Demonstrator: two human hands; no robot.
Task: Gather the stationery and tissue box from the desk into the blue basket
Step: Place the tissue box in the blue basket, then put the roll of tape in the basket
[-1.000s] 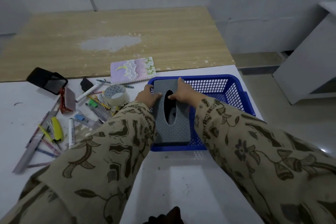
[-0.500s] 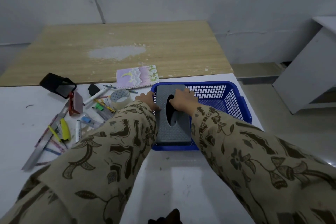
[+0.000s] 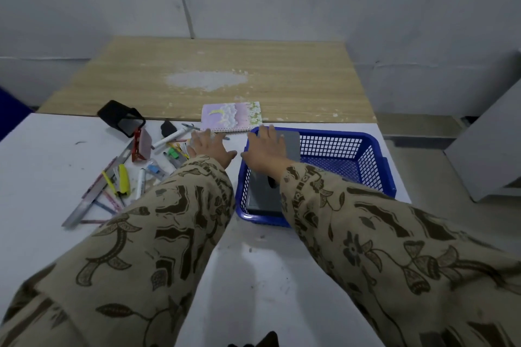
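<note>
tissue box point(image 3: 261, 192) in blue basket point(image 3: 324, 131) under right hand point(image 3: 266, 149), left hand point(image 3: 209, 147) apart

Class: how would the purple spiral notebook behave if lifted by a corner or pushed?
The notebook looks thin and lies flat, so probably light and slightly floppy away from its spiral edge. Pushed, it should slide, not roll. It spans the seam between white desk and wooden table, so it might catch there.
</note>
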